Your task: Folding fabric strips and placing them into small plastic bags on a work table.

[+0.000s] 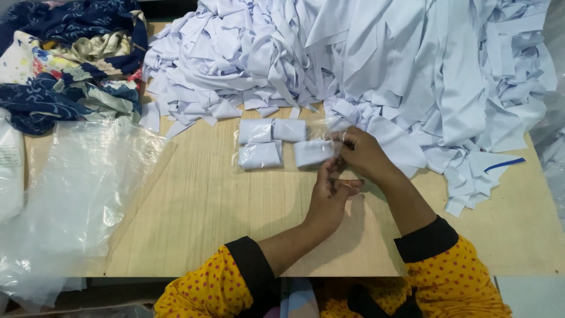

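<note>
A clear plastic bag holding four small folded white cloth pieces [281, 144] lies flat on the pale wooden table [206, 218], just in front of a large heap of loose white fabric strips [376, 59]. The packet looks light, soft and limp, and its film is likely slippery, so its open right edge, where the film is free to pinch, seems the best place to take hold. The right hand [364, 154] curls down over that edge, fingers closed in a pinch on the film. The left hand [331, 191] rises from below with wrist bent, fingertips gathered at the same edge; whether it truly grips the film I cannot tell. Empty clear plastic bags [70, 188] lie to the left, near a bundle of navy floral printed cloth [70, 59]
</note>
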